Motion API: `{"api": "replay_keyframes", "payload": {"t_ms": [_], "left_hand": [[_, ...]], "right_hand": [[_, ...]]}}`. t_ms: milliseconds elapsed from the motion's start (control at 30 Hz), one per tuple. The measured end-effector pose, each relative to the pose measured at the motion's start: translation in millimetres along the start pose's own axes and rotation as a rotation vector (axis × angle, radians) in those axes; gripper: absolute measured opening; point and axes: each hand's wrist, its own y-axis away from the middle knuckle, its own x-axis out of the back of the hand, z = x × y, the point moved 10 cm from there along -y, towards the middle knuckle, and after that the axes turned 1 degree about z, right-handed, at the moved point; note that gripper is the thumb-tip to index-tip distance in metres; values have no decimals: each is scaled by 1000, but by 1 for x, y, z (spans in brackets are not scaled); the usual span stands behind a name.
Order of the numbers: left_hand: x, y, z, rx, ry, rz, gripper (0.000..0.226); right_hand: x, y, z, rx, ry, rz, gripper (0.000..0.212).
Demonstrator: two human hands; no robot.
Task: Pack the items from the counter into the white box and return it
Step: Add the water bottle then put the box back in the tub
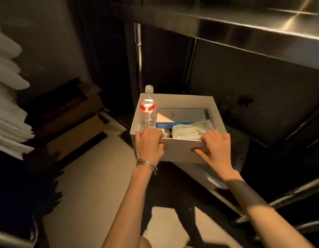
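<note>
While I am gripping the white box (180, 149) by its near rim below the steel surface (244, 27), left hand (149, 143) and right hand (215, 145) fingers curled closed, its loaded, thin card walls are probably flexing.

A brushed steel tabletop (244, 24) is seen across the upper right, catching streaks of warm light. Below it, dark cabinet panels (235, 90) are set in deep shadow, and a steel leg (138, 51) is seen at its left end. Left of the tabletop, a stack of white folded sheets (8, 97) is piled beside a grey wall (47, 33). Flattened brown cardboard (72, 126) is laid below that wall on a pale floor (94, 185), which is crossed by hard shadows.
</note>
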Motion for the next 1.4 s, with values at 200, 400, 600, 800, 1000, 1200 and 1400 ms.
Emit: {"api": "replay_keyframes", "payload": {"t_ms": [200,400,600,800,1000,1200,1400], "left_hand": [[-68,-16,11,-142,29,26,17],[-125,-27,16,-260,43,1,14],[-161,-53,29,-321,-40,-97,16],[-210,-71,12,-189,-106,-260,20],[-267,-69,0,-174,74,-399,39],[-300,-79,-9,-173,-29,-374,34],[-330,-77,-8,-186,-67,-475,28]], "right_hand": [[-55,20,44,-145,-29,-78,41],[-111,48,79,-407,-265,-186,36],[-153,60,121,-645,-230,-218,48],[-141,40,117,-469,135,20,41],[-175,41,130,-458,82,-52,39],[-218,45,140,-479,88,-196,42],[-246,68,145,-485,24,-264,25]]}}
